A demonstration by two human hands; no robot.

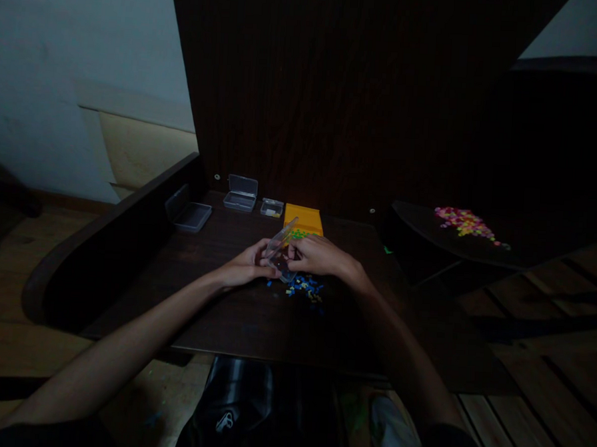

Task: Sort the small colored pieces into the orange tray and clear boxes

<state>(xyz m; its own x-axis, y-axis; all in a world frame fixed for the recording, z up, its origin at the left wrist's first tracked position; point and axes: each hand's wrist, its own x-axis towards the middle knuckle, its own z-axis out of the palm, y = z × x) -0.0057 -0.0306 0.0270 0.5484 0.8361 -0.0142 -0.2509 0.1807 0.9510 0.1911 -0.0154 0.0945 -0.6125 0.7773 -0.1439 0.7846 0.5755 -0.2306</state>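
Note:
Both hands meet over the middle of a dark wooden table (234, 313). My left hand (246, 267) is closed around the side of a small clear plastic box (280, 252) whose lid stands tilted open. My right hand (317, 256) has its fingers curled at the box's right side, holding it too. Just below the hands lies a small heap of blue and yellow beads (305, 289). Behind the box sits an orange tray (304, 220) with a few green beads on it.
Clear plastic boxes stand at the back left: a large open one (187, 212), a medium one (240, 194) and a small one (272, 209). A pile of pink and yellow beads (464, 223) lies on a dark side surface at right. Wooden floor surrounds the table.

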